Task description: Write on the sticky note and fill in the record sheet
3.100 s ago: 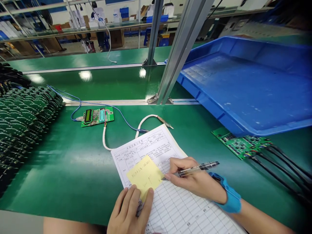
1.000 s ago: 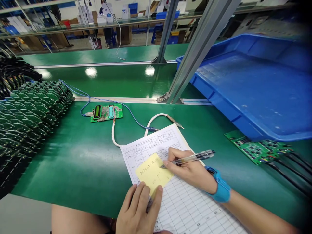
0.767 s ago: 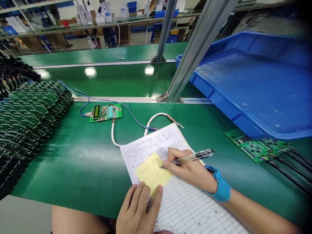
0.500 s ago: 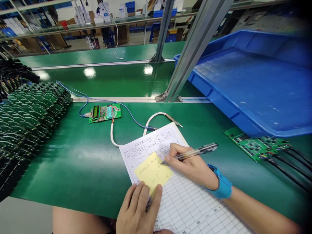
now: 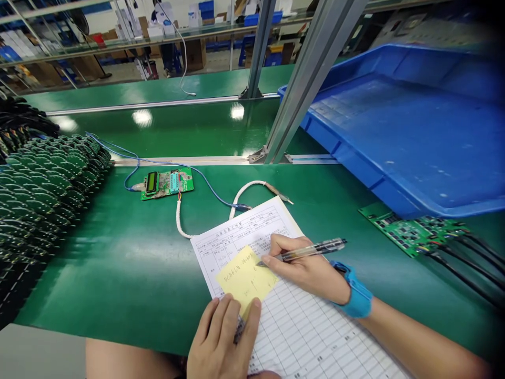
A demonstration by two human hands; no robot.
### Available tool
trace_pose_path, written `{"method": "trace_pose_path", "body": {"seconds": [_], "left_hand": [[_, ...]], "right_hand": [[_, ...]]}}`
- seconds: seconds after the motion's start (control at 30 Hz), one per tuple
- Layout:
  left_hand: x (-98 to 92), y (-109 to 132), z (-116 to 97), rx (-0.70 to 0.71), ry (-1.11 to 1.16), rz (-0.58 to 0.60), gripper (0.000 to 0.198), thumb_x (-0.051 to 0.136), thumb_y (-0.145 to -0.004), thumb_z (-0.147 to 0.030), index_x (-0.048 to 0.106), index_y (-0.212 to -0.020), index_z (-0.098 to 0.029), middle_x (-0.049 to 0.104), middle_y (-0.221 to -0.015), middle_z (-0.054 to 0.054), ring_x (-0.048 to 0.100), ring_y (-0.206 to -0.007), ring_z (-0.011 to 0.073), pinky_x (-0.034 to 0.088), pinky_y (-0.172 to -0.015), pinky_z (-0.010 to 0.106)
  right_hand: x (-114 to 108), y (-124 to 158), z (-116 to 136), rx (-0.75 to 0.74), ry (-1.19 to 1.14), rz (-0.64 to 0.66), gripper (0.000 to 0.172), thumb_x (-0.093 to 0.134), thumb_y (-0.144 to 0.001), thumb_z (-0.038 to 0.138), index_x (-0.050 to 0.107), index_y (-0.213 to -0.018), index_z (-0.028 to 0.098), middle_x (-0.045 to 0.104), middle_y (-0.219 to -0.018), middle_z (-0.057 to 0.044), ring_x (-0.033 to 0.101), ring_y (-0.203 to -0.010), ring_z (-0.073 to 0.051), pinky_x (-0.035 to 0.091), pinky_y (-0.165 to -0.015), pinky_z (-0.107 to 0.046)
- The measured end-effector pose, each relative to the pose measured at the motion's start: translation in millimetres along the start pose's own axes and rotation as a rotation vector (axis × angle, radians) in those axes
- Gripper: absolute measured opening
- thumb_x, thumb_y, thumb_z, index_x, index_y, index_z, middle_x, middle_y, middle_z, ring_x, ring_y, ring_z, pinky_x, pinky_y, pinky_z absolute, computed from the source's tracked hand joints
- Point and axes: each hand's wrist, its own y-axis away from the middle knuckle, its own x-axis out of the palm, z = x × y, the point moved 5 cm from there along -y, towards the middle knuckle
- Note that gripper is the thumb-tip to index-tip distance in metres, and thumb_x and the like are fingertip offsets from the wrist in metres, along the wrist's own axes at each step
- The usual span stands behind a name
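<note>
My right hand [image 5: 305,268] grips a clear pen [image 5: 311,249], its tip on the upper right corner of a yellow sticky note [image 5: 243,279]. The note lies on a printed form sheet [image 5: 300,326] on the green bench mat. A blue strap [image 5: 357,297] wraps my right wrist. My left hand [image 5: 223,339] rests flat with fingers together on the sheet, its fingertips pressing the note's lower edge.
A small green board with a display [image 5: 167,183] sits behind the sheet, with blue wire and a white sleeved cable [image 5: 179,218]. Stacked green boards [image 5: 35,189] fill the left. A blue tray [image 5: 406,137] and a wired board [image 5: 410,229] lie right. A metal post [image 5: 303,79] rises centre.
The pen tip has shifted slightly up across the sticky note while my left hand stayed pressing the note. The view has drifted a little.
</note>
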Motion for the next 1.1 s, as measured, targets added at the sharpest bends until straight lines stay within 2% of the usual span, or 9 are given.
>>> {"method": "trace_pose_path", "body": {"seconds": [0.83,1.1], "left_hand": [[0.3,0.5,-0.1,-0.016,0.006,0.015,0.079,0.012,-0.094,-0.069,0.064,-0.132,-0.024,0.067,-0.111,0.01,0.059,-0.116,0.0232,0.032,-0.116,0.038],[-0.6,-1.0,0.7,-0.012,0.01,0.025,0.079,0.012,-0.094,-0.069,0.063,-0.134,-0.023,0.066,-0.111,0.01,0.059,-0.116,0.0235,0.032,-0.117,0.038]], "right_hand": [[-1.5,-1.1,-0.6,-0.02,0.008,-0.021,0.031,0.056,-0.083,0.029,0.039,-0.059,0.022,0.036,-0.05,0.007,0.029,-0.049,-0.009,0.024,-0.045,-0.025],[-0.9,0.2,-0.2,-0.033,0.017,-0.032,0.031,0.057,-0.085,0.03,0.041,-0.06,0.021,0.039,-0.051,0.006,0.03,-0.05,-0.009,0.024,-0.046,-0.025]]}}
